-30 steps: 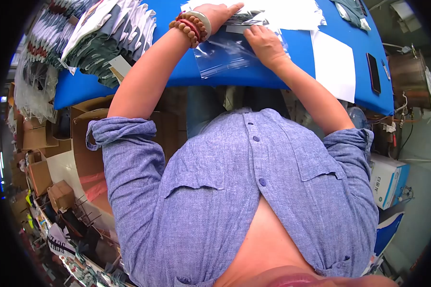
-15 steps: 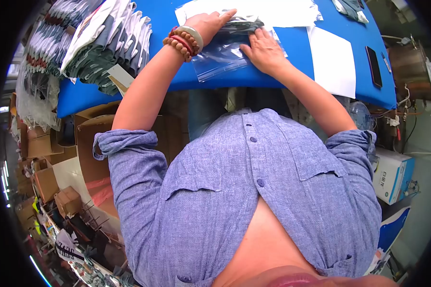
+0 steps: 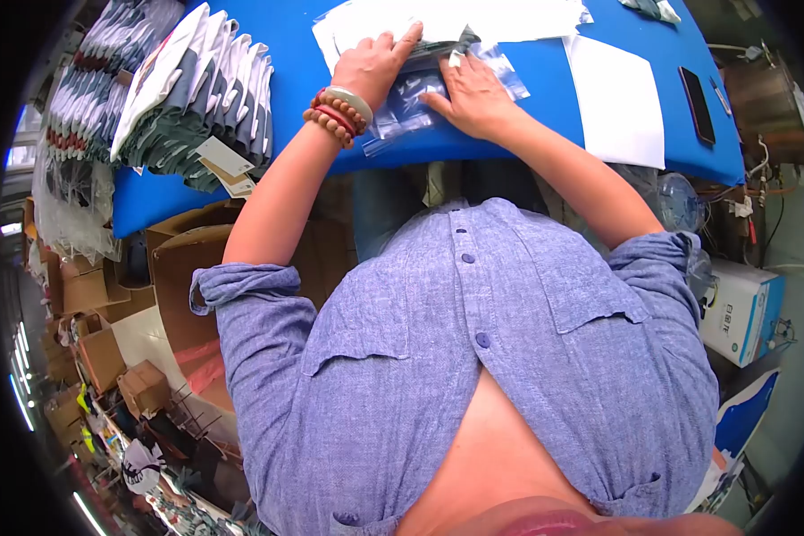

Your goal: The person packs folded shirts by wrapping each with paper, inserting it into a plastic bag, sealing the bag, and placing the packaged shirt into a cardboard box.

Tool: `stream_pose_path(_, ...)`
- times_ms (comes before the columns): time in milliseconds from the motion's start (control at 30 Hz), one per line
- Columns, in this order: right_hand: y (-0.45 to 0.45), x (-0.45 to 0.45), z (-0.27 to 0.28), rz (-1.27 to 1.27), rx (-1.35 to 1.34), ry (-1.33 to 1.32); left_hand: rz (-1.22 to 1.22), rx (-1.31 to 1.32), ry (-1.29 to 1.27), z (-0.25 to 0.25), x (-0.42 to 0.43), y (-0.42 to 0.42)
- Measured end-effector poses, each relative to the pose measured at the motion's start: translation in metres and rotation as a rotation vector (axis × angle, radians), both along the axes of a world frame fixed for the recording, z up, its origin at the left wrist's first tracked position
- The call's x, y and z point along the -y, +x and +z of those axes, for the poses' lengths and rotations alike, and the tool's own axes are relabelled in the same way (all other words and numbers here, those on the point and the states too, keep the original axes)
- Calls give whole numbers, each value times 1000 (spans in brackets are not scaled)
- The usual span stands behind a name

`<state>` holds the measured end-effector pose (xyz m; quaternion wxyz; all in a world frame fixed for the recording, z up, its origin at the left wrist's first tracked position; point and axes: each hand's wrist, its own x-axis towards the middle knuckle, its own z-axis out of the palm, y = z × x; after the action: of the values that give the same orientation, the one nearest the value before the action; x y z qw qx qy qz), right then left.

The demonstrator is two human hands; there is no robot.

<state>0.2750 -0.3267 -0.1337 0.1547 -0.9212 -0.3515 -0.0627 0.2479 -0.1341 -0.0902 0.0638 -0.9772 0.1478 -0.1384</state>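
Observation:
A folded dark grey-green and white garment (image 3: 447,43) lies near the table's front, at a clear plastic bag (image 3: 406,109). At the bag's left side rests my left hand (image 3: 373,71), fingers stretched toward the garment, with bead bracelets and a pale bangle on the wrist. My right hand (image 3: 478,96) lies flat over the bag's right part, fingertips at the garment's near edge and thumb pointing left. A small white tag (image 3: 456,59) shows by its fingertips. How far the garment sits inside the bag I cannot tell.
White sheets (image 3: 531,20) lie beyond the garment, and a white paper (image 3: 618,103) is to the right. A phone (image 3: 697,105) sits near the right edge of the blue table (image 3: 304,183). Stacked folded garments (image 3: 196,98) stand left. Below is an open cardboard box (image 3: 188,268).
Both hands have shifted slightly left and toward me. The bag has bunched up nearer the table edge, and the small white tag now shows by my right fingertips.

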Motion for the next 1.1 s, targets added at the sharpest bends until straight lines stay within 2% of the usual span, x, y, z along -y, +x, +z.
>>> stream_pose_path(133,13,7,6,0,-9,-41,12,25,45,-14,6,-2)
stream_pose_path(233,19,17,1,20,85,-47,-19,197,-42,-8,13,-35)
stream_pose_path(300,6,28,6,35,86,-34,71,128,-319,-9,7,-61)
stream_pose_path(333,-3,33,3,85,201,118,160,143,-362,-13,1,-73)
stream_pose_path(367,-7,38,3,194,142,176,254,155,-407,-16,-6,-83)
stream_pose_path(467,-20,39,14,457,-28,349,496,-412,-1159,-21,-25,-93)
stream_pose_path(500,-20,32,18,482,-84,355,441,-441,-1331,-23,-27,-92)
stream_pose_path(567,-16,11,22,535,-186,367,463,-706,-1475,-18,-34,-83)
stream_pose_path(600,-12,-3,17,578,-210,409,465,-729,-1522,-17,-36,-83)
stream_pose_path(700,-10,-40,21,612,-415,227,464,-766,-1622,-16,-39,-85)
stream_pose_path(1100,-17,-75,35,623,-583,65,404,-679,-1684,-27,-42,-98)
